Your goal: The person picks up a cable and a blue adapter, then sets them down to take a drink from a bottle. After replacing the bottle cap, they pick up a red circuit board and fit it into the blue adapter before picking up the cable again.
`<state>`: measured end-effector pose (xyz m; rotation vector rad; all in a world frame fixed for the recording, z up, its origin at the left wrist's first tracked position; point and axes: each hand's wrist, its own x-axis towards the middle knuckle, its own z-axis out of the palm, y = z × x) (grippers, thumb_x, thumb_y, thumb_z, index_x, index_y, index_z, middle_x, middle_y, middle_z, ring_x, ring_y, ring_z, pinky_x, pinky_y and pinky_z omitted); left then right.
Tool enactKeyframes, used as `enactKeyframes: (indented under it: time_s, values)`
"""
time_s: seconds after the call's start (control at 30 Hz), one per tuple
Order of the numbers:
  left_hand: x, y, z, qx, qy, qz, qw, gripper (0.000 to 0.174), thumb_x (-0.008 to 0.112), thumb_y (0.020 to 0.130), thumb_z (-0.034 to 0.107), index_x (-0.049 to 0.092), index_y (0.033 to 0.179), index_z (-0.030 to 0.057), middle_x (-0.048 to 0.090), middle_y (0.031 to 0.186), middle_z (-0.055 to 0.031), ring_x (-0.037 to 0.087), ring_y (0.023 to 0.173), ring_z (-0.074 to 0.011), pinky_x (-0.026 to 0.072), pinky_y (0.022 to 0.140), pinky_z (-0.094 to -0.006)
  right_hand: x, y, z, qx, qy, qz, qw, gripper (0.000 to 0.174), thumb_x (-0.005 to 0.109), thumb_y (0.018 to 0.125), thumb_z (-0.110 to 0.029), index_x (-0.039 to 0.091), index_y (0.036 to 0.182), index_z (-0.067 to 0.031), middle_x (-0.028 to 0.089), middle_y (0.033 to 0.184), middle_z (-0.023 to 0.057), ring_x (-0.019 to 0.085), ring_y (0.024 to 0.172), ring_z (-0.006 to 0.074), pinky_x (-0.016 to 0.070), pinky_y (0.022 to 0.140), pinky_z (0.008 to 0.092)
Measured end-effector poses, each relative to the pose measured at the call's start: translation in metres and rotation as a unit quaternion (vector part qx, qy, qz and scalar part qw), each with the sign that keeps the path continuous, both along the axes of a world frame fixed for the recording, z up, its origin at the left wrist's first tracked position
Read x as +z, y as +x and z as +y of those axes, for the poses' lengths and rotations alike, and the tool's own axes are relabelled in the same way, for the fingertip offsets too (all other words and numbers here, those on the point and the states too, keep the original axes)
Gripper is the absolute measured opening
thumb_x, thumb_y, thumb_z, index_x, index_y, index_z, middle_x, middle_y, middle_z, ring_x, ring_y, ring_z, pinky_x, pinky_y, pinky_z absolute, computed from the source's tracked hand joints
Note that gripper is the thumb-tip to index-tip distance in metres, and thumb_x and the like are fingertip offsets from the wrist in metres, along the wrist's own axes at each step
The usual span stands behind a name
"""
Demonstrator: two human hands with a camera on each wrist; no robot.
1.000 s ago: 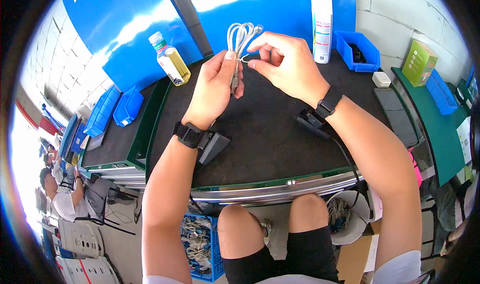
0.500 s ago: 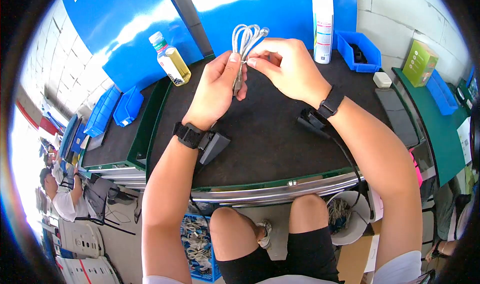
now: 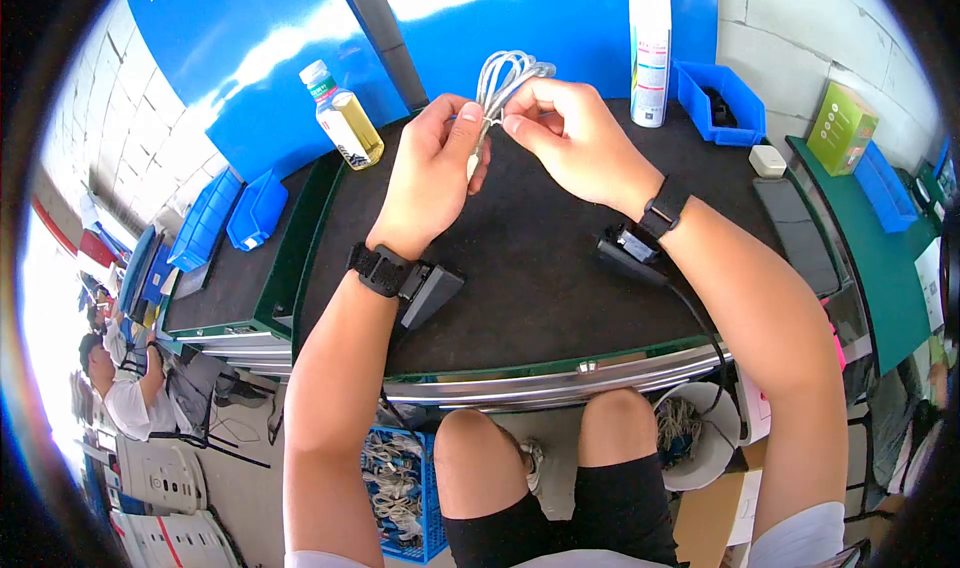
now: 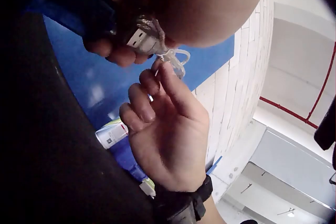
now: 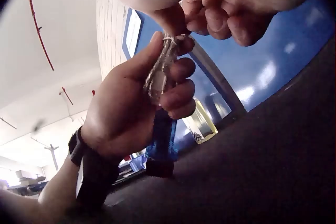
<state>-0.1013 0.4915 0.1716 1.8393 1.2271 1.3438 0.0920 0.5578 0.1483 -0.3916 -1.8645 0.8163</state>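
Observation:
A coiled grey-white USB cable [image 3: 505, 73] stands upright over the table, its loops fanning out at the top. My left hand [image 3: 430, 173] grips the bundle low down, thumb along its front. Below that grip, the metal USB plug [image 4: 140, 40] shows between the fingers in the left wrist view. A thin white tie [image 3: 493, 121] wraps the middle of the bundle. My right hand [image 3: 590, 148] pinches the tie between thumb and index finger, close against the cable. In the right wrist view, the bundle's lower part [image 5: 160, 74] lies across the left palm.
A bottle of yellow liquid [image 3: 347, 126] stands at the back left of the dark table [image 3: 510, 288]. Toward the back right are a white spray can [image 3: 648, 63], a blue bin [image 3: 715, 108] and a white adapter [image 3: 767, 161]. A blue crate of cables [image 3: 438, 528] sits below.
The cable loops have shifted right and tilted over. My right fingertips, earlier drawing the tie's end out to the side, are now closer in at the bundle. The left hand keeps its hold.

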Motion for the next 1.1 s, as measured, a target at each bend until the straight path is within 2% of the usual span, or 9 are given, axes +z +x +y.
enactKeyframes:
  time_s: [0.07,0.1,0.17,0.3,0.37,0.47,0.67,0.87,1.1]
  values:
    - [0.002,0.0,-0.001,0.01,-0.004,-0.007,1.0,0.035,0.05,0.12,0.034,0.063,0.108,0.0035,0.062,0.082,-0.0013,0.055,0.063,-0.0094,0.0441,0.059,-0.0269,0.001,0.002,-0.003,-0.029,0.056,-0.023,0.998,0.008,0.075,0.101,-0.004,0.069,0.107,-0.0022,0.067,0.086,-0.0017,0.057,0.071,0.0025,0.0459,0.062,0.0247]
    - [0.002,-0.001,-0.001,0.019,-0.008,-0.013,1.0,0.034,0.05,0.119,0.033,0.063,0.108,0.0036,0.062,0.081,-0.0012,0.054,0.062,-0.0091,0.043,0.058,-0.0268,0.002,0.003,-0.007,-0.03,0.056,-0.024,0.998,0.008,0.075,0.101,-0.004,0.069,0.107,-0.0022,0.067,0.086,-0.0017,0.057,0.071,0.0025,0.0459,0.062,0.0247]
    - [0.002,-0.001,-0.001,0.023,-0.006,-0.017,1.0,0.034,0.05,0.119,0.034,0.063,0.108,0.0038,0.062,0.081,-0.0011,0.053,0.062,-0.009,0.0425,0.058,-0.0266,0.012,0.006,-0.016,-0.104,0.109,-0.049,0.987,0.017,0.081,0.091,-0.007,0.073,0.107,-0.0076,0.069,0.077,0.0066,0.067,0.068,0.0187,0.0511,0.062,0.0337]
    - [0.001,-0.002,0.001,0.017,0.0,-0.017,1.0,0.035,0.05,0.119,0.034,0.064,0.108,0.0039,0.062,0.08,-0.001,0.053,0.061,-0.0088,0.0416,0.057,-0.0263,0.023,0.011,-0.02,-0.135,0.173,-0.056,0.974,0.025,0.083,0.087,-0.008,0.073,0.109,-0.0119,0.064,0.075,0.0055,0.066,0.067,0.0241,0.0507,0.06,0.0367]
    - [-0.001,-0.003,0.003,0.011,-0.001,-0.016,1.0,0.034,0.05,0.119,0.033,0.064,0.108,0.0038,0.061,0.08,-0.001,0.052,0.061,-0.0089,0.0416,0.057,-0.0264,0.022,0.012,-0.015,-0.144,0.246,-0.074,0.956,0.028,0.085,0.084,-0.011,0.073,0.108,-0.0145,0.063,0.079,0.0047,0.066,0.068,0.0269,0.0515,0.061,0.0402]
    - [0.0,-0.001,0.001,0.002,-0.01,-0.02,1.0,0.034,0.05,0.119,0.033,0.065,0.109,0.0036,0.061,0.08,-0.001,0.052,0.06,-0.0091,0.0414,0.057,-0.0267,0.016,0.01,-0.01,-0.146,0.292,-0.076,0.942,0.028,0.086,0.082,-0.014,0.073,0.107,-0.0151,0.064,0.085,0.0052,0.067,0.072,0.0292,0.0538,0.063,0.0413]
    - [0.001,-0.001,-0.001,-0.006,-0.022,-0.02,1.0,0.036,0.05,0.119,0.034,0.066,0.109,0.0031,0.061,0.079,-0.001,0.052,0.06,-0.0093,0.0408,0.056,-0.0269,0.015,0.009,-0.009,-0.196,0.336,-0.081,0.918,0.019,0.081,0.087,-0.017,0.073,0.104,-0.0148,0.07,0.093,0.007,0.073,0.082,0.0312,0.0596,0.069,0.0435]
    - [0.0,-0.001,0.001,-0.002,-0.032,-0.025,0.999,0.037,0.051,0.119,0.035,0.066,0.109,0.0031,0.061,0.079,-0.0009,0.051,0.059,-0.009,0.0405,0.056,-0.0269,0.011,0.005,-0.007,-0.237,0.374,-0.083,0.893,0.012,0.075,0.094,-0.019,0.073,0.101,-0.0106,0.072,0.098,0.0087,0.074,0.083,0.0332,0.0607,0.068,0.0449]
    - [-0.003,0.0,0.004,0.011,0.002,-0.003,1.0,0.028,0.057,0.117,0.029,0.064,0.103,0.0048,0.059,0.074,0.0006,0.05,0.057,-0.0069,0.0374,0.053,-0.0258,0.014,0.005,-0.015,-0.252,0.329,-0.12,0.902,0.01,0.073,0.097,-0.018,0.072,0.098,-0.0082,0.074,0.099,0.0109,0.075,0.083,0.0361,0.0606,0.069,0.0477]
